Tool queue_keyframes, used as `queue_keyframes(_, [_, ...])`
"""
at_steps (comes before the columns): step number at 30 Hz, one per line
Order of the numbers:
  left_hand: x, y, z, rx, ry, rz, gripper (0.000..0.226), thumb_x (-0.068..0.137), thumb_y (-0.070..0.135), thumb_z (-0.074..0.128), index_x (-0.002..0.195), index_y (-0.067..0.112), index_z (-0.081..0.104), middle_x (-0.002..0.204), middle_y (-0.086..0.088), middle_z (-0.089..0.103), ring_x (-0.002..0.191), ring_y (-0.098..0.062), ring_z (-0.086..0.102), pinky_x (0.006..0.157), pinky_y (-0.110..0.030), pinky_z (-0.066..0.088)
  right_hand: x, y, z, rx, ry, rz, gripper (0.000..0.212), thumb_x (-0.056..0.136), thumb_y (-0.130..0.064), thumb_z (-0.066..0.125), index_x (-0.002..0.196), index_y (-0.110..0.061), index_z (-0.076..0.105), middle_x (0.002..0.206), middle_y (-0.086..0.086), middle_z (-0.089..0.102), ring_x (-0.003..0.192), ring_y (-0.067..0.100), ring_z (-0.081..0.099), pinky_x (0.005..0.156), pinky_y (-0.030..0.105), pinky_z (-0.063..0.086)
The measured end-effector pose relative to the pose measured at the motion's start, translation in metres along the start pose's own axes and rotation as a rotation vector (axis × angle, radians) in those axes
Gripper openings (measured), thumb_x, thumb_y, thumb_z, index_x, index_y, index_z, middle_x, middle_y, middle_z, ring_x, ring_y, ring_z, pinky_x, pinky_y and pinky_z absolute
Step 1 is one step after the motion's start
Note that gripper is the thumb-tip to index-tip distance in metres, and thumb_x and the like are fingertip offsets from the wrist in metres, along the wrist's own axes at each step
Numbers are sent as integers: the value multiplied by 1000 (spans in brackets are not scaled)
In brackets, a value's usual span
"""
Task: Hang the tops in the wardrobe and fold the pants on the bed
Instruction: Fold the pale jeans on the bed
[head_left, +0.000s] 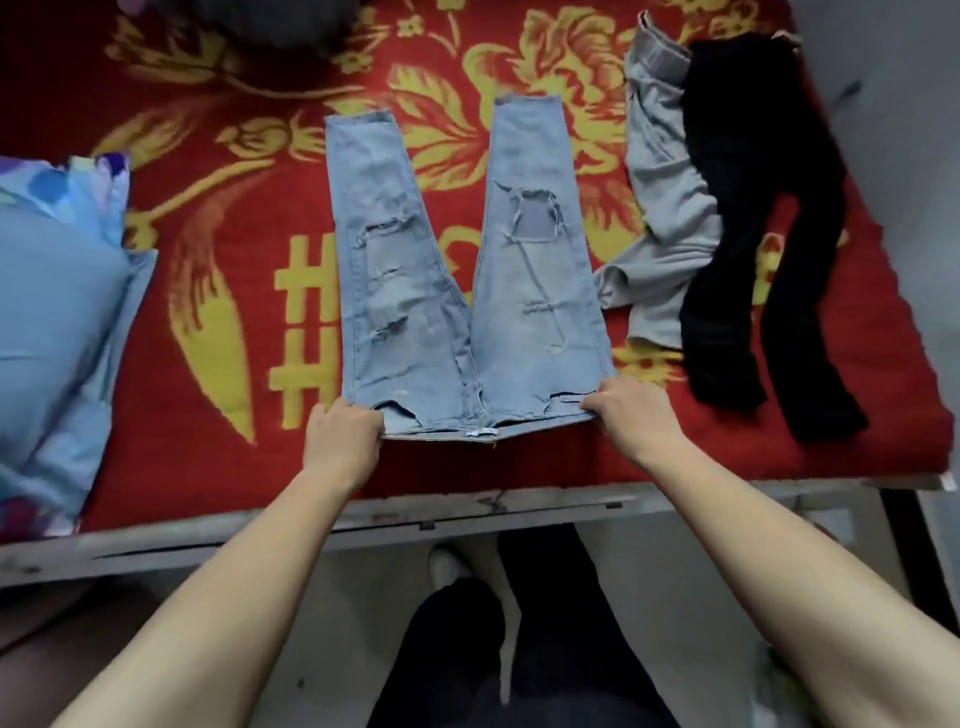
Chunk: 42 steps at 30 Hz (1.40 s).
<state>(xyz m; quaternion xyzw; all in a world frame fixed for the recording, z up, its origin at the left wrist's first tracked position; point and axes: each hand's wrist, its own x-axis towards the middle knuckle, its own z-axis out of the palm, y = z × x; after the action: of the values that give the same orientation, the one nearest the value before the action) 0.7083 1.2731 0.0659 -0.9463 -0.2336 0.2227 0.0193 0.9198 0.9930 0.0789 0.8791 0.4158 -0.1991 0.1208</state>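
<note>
Light blue ripped jeans (415, 332) lie flat on the red and gold bedspread (223, 291), legs spread apart and pointing away from me, waistband at the near edge. My left hand (343, 431) grips the waistband's left corner. My right hand (631, 415) grips the waistband's right corner. To the right, grey pants (660, 208) lie crumpled, and black pants (743, 218) lie partly over them, legs stretching toward the bed's near right corner.
A blue pillow with a floral cover (57, 312) sits at the bed's left side. A dark grey bundle (270, 21) lies at the far edge. The bed's pale wooden frame (467, 514) runs across in front of my legs.
</note>
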Motion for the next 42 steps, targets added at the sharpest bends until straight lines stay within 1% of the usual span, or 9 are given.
queue_keyframes(7, [-17,32,119,-11,-99,77,18,84,18,62,101,16,62,106,-4,65,104,-30,56,73,-37,33,-19,-18,124,98,76,36,21,59,-1,83,73,-8,70,74,13,59,71,36,61,49,34,39])
queue_keyframes(12, [-19,59,197,-17,-308,71,29,87,4,55,115,12,57,123,-10,54,113,-33,49,80,-40,41,-13,-27,213,86,-201,53,32,94,-10,57,126,-15,62,115,13,58,116,35,47,75,40,44])
queue_keyframes(14, [-17,68,206,-26,-340,59,27,85,9,59,112,10,60,122,-12,52,113,-36,47,81,-42,42,-10,-28,221,110,-228,67,35,93,-10,56,127,-14,63,118,11,60,119,35,44,80,41,50])
queue_keyframes(18, [-10,86,198,-105,-231,53,29,86,24,59,110,10,53,117,-14,55,110,-35,50,83,-43,40,-2,-21,207,123,-196,72,27,91,-30,59,111,-15,68,110,12,61,111,36,52,78,43,51])
queue_keyframes(23, [6,119,183,-173,-88,208,31,91,37,59,108,11,53,110,-12,54,104,-34,52,74,-42,40,14,-13,198,138,-126,-39,46,87,-52,65,110,-13,56,107,11,57,104,35,57,69,42,48])
queue_keyframes(32, [24,147,182,-196,48,286,23,58,-6,74,74,5,61,64,-12,58,58,-32,58,43,-29,25,17,-18,214,52,-78,-123,13,95,-14,56,96,-10,68,95,12,62,90,35,60,56,31,32])
queue_keyframes(35, [18,145,180,-300,46,261,19,62,-7,69,77,1,61,67,-17,57,62,-36,58,42,-33,29,9,-16,210,60,-101,-111,11,94,-14,56,96,-10,67,96,11,63,94,33,59,58,32,36])
queue_keyframes(39, [17,144,185,-305,69,244,18,79,11,67,89,2,56,86,-17,55,80,-36,55,52,-34,30,3,-22,208,120,-80,-122,30,93,-37,60,107,-10,58,105,12,58,99,33,58,59,35,37])
queue_keyframes(42, [28,147,190,-245,32,258,19,88,19,59,98,3,56,98,-16,56,91,-35,54,57,-40,37,7,-28,216,56,-83,-184,28,92,-33,61,109,-11,56,108,11,57,102,32,56,60,37,41])
